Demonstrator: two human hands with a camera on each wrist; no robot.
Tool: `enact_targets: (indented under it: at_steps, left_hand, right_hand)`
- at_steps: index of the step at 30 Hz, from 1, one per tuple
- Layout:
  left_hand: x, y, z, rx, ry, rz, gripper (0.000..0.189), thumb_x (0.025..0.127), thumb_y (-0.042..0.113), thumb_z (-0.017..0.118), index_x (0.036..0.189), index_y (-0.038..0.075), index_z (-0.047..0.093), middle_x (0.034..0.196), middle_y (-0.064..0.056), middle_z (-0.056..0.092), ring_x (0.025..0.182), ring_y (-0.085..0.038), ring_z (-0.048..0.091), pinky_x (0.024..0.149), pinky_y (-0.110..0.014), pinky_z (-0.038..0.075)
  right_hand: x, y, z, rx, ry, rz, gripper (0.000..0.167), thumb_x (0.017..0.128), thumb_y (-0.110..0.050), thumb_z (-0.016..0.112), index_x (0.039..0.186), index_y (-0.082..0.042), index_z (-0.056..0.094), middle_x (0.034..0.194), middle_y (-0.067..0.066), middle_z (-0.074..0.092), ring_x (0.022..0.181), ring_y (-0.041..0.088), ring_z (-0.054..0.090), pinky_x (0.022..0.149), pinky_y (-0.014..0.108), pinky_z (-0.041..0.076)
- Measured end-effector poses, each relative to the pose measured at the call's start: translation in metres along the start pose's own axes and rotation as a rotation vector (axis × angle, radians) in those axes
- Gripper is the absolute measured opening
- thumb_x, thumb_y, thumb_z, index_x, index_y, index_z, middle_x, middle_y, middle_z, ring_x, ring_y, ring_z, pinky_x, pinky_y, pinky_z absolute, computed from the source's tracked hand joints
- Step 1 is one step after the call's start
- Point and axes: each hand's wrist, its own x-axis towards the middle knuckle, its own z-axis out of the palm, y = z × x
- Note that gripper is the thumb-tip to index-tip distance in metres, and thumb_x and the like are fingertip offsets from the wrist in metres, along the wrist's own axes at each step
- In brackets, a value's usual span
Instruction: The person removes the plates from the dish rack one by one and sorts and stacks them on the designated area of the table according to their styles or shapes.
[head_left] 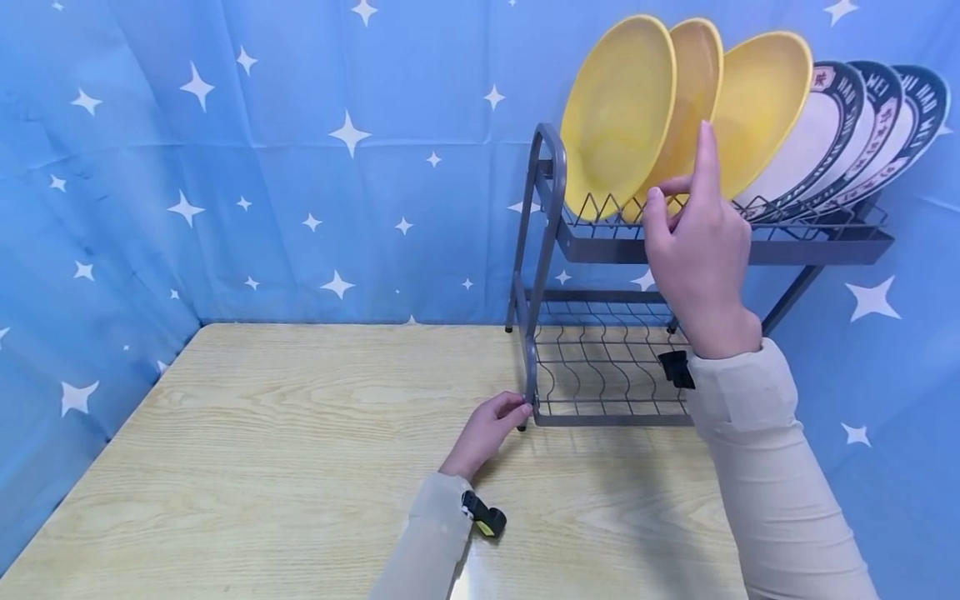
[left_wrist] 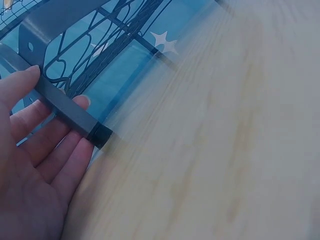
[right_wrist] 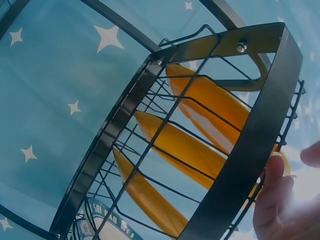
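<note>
Leaning on edge, three yellow plates [head_left: 618,117] are occupying the left part of the upper tier of the dish rack [head_left: 609,250], with three dark-rimmed plates [head_left: 795,150] leaning to their right; the zigzag wires are probably keeping them apart. Our right hand [head_left: 701,250] is hovering in front of the yellow plates, forefinger pointing up, thumb standing apart from the fingertips and pinching nothing; from these angles we cannot tell whether a finger is touching a plate. With our left hand [head_left: 487,433] we are gripping the rack's near left leg [left_wrist: 65,107], thumb and fingers on opposite sides, seemingly to steady the frame. The rack is resting on the wood-grained surface [head_left: 300,467], and a star-patterned blue curtain [head_left: 262,208] is hanging behind.
</note>
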Motion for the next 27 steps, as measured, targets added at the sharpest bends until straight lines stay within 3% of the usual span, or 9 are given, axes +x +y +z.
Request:
enact_targets:
  at_steps: [7, 14, 19, 23, 27]
  left_hand:
    - [-0.002, 0.001, 0.0, 0.012, -0.012, 0.006, 0.033, 0.082, 0.055, 0.052, 0.104, 0.032, 0.059, 0.099, 0.016, 0.059, 0.097, -0.006, 0.053, 0.084, -0.034, 0.042]
    - [-0.003, 0.002, 0.0, 0.006, -0.021, 0.025, 0.033, 0.082, 0.054, 0.052, 0.105, 0.03, 0.059, 0.1, 0.014, 0.059, 0.099, -0.008, 0.053, 0.083, -0.035, 0.043]
    - [-0.003, 0.002, 0.002, 0.003, -0.025, 0.02, 0.036, 0.081, 0.057, 0.052, 0.105, 0.031, 0.059, 0.101, 0.015, 0.059, 0.1, -0.008, 0.053, 0.085, -0.035, 0.042]
    - [-0.002, 0.001, 0.001, 0.012, -0.024, 0.012, 0.035, 0.081, 0.056, 0.051, 0.106, 0.033, 0.058, 0.101, 0.017, 0.059, 0.1, -0.006, 0.053, 0.086, -0.035, 0.042]
    - [-0.001, 0.0, -0.001, 0.015, -0.019, 0.01, 0.034, 0.081, 0.056, 0.052, 0.105, 0.033, 0.058, 0.101, 0.017, 0.059, 0.1, -0.006, 0.053, 0.086, -0.035, 0.042]
  right_hand:
    - [0.006, -0.002, -0.002, -0.025, -0.046, 0.019, 0.06, 0.09, -0.031, 0.043, 0.143, -0.023, 0.015, 0.088, 0.009, 0.061, 0.064, 0.026, 0.052, 0.058, 0.035, 0.033]
    - [0.014, -0.01, 0.002, -0.21, -0.065, 0.038, 0.061, 0.09, -0.038, 0.039, 0.143, -0.021, 0.016, 0.078, 0.01, 0.061, 0.058, 0.033, 0.051, 0.05, 0.043, 0.033]
    - [0.021, -0.012, 0.006, -0.29, -0.034, -0.018, 0.058, 0.089, -0.036, 0.039, 0.141, -0.016, 0.023, 0.062, 0.015, 0.049, 0.049, 0.034, 0.045, 0.043, 0.04, 0.029]
    - [0.025, -0.012, 0.006, -0.328, -0.024, -0.053, 0.056, 0.09, -0.033, 0.041, 0.139, -0.012, 0.025, 0.06, 0.017, 0.048, 0.047, 0.036, 0.044, 0.04, 0.04, 0.027]
    - [0.027, -0.014, 0.006, -0.336, -0.085, -0.017, 0.059, 0.09, -0.035, 0.041, 0.141, -0.013, 0.021, 0.063, 0.019, 0.05, 0.049, 0.038, 0.045, 0.042, 0.042, 0.029]
